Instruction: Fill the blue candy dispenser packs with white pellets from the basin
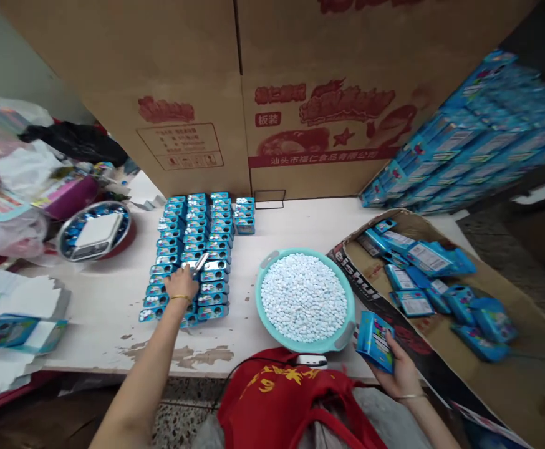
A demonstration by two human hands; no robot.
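My left hand (181, 284) reaches over rows of small blue tins (197, 246) on the white table (113, 305). Its fingers are closed on one small silvery tin (198, 263) lifted a little above the rows. My right hand (396, 368) is low at the table's near edge, fingers wrapped round a blue printed carton (374, 341) held upright. Between my hands stands a teal basin (345, 333) full of small pale blue-white tablets (303, 296).
A flat cardboard box (525, 355) at right holds several loose blue cartons (431, 274). More blue cartons (478, 137) are stacked at the back right. Large brown boxes (254, 93) wall off the back. A metal bowl with a white scale (95, 231) and bags lie left.
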